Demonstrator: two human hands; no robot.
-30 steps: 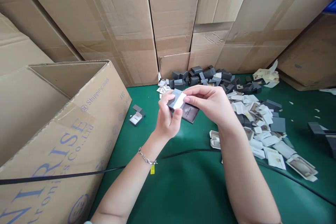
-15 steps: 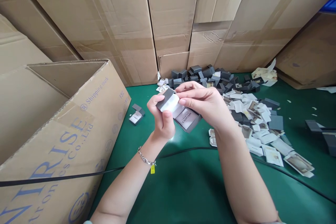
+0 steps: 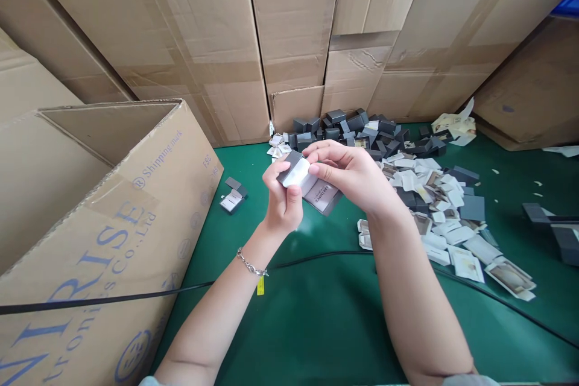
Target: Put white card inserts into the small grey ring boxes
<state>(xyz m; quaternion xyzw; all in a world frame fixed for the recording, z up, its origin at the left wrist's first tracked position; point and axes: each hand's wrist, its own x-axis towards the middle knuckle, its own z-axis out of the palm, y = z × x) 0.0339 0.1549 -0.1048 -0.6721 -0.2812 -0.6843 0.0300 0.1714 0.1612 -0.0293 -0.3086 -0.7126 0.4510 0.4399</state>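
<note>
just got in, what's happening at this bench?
A person holds a small open grey box above the green table with both hands. The left hand grips it from below, and the right hand pinches its white insert at the top. A heap of grey boxes and loose white inserts lies to the right. One open box sits alone beside the big cardboard carton on the left.

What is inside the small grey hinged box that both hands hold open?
Inside the small grey hinged box a white insert shows, and the lid lining carries print too small to read. The left hand and right hand cover the rest.
</note>
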